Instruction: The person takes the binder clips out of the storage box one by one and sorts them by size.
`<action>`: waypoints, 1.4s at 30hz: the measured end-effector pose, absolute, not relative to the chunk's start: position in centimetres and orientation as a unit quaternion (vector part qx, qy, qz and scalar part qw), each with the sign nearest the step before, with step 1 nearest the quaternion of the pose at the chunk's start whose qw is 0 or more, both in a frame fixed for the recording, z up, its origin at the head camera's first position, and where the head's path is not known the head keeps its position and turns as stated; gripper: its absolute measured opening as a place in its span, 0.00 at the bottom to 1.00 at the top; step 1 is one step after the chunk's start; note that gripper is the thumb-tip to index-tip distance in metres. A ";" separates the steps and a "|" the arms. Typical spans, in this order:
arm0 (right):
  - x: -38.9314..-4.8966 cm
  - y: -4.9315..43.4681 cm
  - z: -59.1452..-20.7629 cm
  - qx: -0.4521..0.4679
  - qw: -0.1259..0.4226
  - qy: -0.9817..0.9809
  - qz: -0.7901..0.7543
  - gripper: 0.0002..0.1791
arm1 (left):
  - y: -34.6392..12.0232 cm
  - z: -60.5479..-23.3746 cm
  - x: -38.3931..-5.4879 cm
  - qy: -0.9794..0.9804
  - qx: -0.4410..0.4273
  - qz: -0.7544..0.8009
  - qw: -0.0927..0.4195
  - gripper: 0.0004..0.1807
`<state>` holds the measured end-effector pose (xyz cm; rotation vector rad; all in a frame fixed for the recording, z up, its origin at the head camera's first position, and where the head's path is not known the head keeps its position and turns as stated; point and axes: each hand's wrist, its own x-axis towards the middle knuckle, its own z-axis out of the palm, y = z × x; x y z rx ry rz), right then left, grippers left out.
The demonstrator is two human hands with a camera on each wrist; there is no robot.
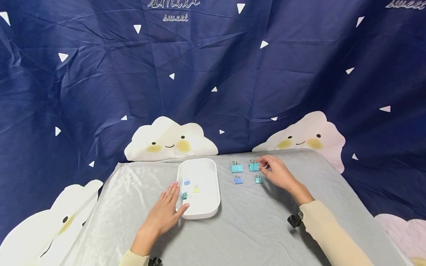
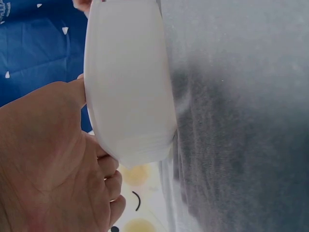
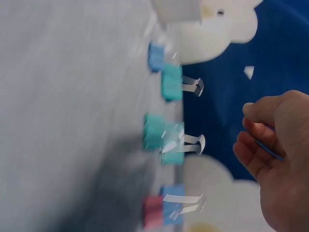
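Observation:
A white tray [image 1: 215, 195] holds a small blue binder clip [image 1: 187, 182], a yellow binder clip [image 1: 196, 190] and a teal binder clip [image 1: 184, 195]. My left hand [image 1: 163, 212] rests against the tray's left rim, fingers extended. To the right, two larger teal binder clips [image 1: 236, 169] [image 1: 254, 167] stand behind a small blue clip [image 1: 238, 181] and a small teal clip [image 1: 259, 180]. My right hand [image 1: 277, 171] hovers above them, fingers loosely bent, holding nothing visible. Beneath it in the right wrist view are a red clip [image 3: 153, 211] and a larger blue clip [image 3: 173, 207]; the head view mostly hides these.
A grey cloth [image 1: 239, 236] covers the table. Behind it hangs a dark blue curtain [image 1: 206, 107] with white triangles and smiling clouds. The tray stands left of the loose clips.

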<state>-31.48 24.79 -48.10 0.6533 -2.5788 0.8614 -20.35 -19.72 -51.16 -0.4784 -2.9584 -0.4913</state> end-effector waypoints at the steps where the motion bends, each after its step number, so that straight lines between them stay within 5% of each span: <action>1: -31.4 24.2 -47.7 0.234 0.165 -0.909 0.303 0.12 | -19.7 -51.2 -20.3 -0.973 -0.157 -0.162 0.051 0.47; 13: -30.9 16.2 -44.1 0.332 0.127 -0.890 0.285 0.08 | -19.7 -51.0 -20.2 -0.972 -0.154 -0.170 0.043 0.47; 22: -30.9 10.9 -42.5 0.387 0.090 -0.883 0.249 0.06 | -19.9 -51.5 -20.1 -0.964 -0.174 -0.185 0.083 0.47; 31: -30.6 6.8 -42.0 0.435 0.055 -0.870 0.225 0.08 | -19.9 -51.1 -20.4 -0.972 -0.158 -0.170 0.041 0.47; 42: -30.7 2.6 -43.0 0.493 0.029 -0.855 0.156 0.03 | -19.8 -50.9 -20.2 -0.969 -0.168 -0.170 0.056 0.45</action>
